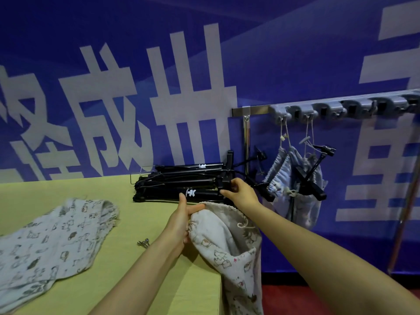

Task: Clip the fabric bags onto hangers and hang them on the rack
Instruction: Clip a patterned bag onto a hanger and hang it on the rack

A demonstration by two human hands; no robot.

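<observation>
My left hand (181, 220) grips the top edge of a white printed drawstring bag (229, 244) that hangs over the table's right edge. My right hand (241, 194) pinches the clip end of a black hanger (202, 193) on top of a pile of black hangers (181, 178) at the table's far right. A second printed bag (52, 242) lies flat on the table at the left. The metal rack (329, 105), with grey hooks, runs along the wall at the right. Two pale bags (293, 178) hang from it, with black hangers clipped to them.
The table (141, 214) is yellow-green; its right edge drops to a red floor (318, 298). A few small metal screws (143, 242) lie near my left wrist. A blue banner with white characters covers the wall. A reddish pole (402, 214) leans at far right.
</observation>
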